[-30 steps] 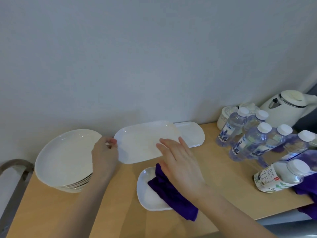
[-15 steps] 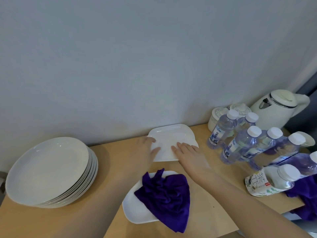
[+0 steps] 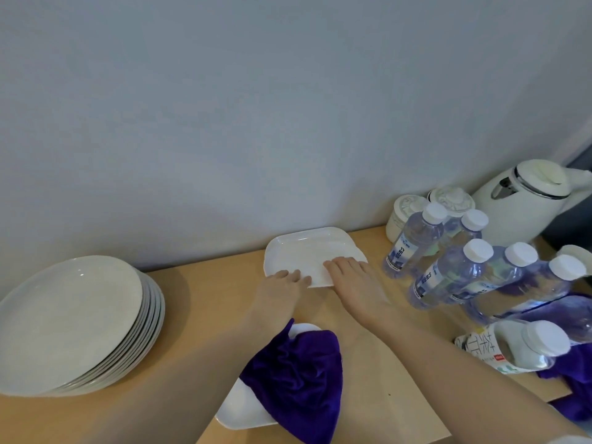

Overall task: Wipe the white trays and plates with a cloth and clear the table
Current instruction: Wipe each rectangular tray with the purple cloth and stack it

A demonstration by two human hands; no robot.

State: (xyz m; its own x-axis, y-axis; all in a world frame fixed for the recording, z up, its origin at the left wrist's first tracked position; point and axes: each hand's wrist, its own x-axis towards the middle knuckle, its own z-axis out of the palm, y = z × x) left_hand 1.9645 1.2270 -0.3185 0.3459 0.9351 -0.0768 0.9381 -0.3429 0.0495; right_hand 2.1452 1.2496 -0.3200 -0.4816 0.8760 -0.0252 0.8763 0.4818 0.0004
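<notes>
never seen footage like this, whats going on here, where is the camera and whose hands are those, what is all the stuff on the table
There is no machine here. A person wears a wide-angle camera on the head, looking forward and down, so the two bare arms reaching in are their own.

The left hand and right hand both lie with fairly straight fingers on the near edge of a white tray by the wall. Neither has a grip on anything.

On the wooden table there is also a stack of white plates on the left, and near the front a second white tray with a purple cloth bunched on it. On the right stand water bottles, lidded jars and a white kettle.
</notes>
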